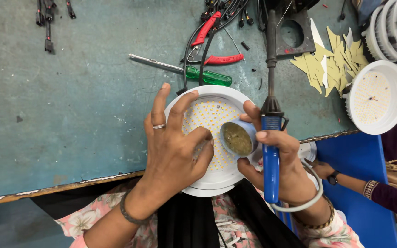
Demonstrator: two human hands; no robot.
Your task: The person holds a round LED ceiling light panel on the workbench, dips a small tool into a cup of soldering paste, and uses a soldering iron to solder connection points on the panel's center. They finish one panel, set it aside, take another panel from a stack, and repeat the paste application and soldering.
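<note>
left hand [175, 151] pinching something tiny over the lamp [212, 115] | right hand [276, 160] gripping iron [270, 151] plus flux tin [238, 138] | screwdriver [198, 73] just beyond

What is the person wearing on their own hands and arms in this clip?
Both hands are bare, without gloves. The left hand has a thin silver ring on one finger and a dark braided wristband. The right hand has a dark beaded bangle at the wrist. Short pink floral fabric sleeves cover the upper arms.
</note>
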